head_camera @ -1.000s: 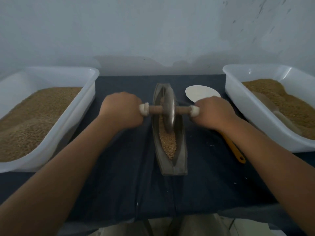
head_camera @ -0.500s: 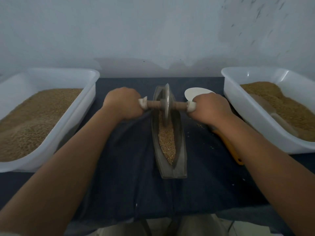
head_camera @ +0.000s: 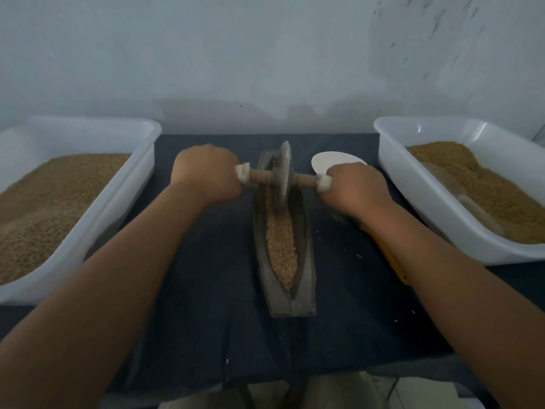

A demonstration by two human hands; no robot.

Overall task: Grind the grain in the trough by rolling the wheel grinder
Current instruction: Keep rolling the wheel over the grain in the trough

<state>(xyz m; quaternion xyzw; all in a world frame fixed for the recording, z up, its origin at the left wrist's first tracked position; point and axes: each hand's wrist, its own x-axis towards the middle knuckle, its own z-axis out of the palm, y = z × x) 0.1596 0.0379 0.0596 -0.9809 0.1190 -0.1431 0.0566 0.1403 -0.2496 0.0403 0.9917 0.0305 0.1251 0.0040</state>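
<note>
A narrow boat-shaped metal trough (head_camera: 306, 261) lies lengthwise on the dark cloth, with brown grain (head_camera: 281, 246) along its groove. The wheel grinder (head_camera: 284, 175), a grey disc on a wooden axle with white-wrapped ends, stands upright in the far part of the trough. My left hand (head_camera: 206, 172) grips the left end of the axle. My right hand (head_camera: 355, 187) grips the right end. Both arms reach forward, one on each side of the trough.
A white tub (head_camera: 97, 208) of grain stands at the left, and another white tub (head_camera: 413, 184) with grain and a scoop at the right. A white dish (head_camera: 330, 162) lies beyond my right hand. An orange handle (head_camera: 395, 267) shows under my right forearm. Spilled grains dot the cloth.
The wheel has rolled away from me, from about the trough's middle to its far end, and both hands went with it. More grain lies uncovered behind the wheel.
</note>
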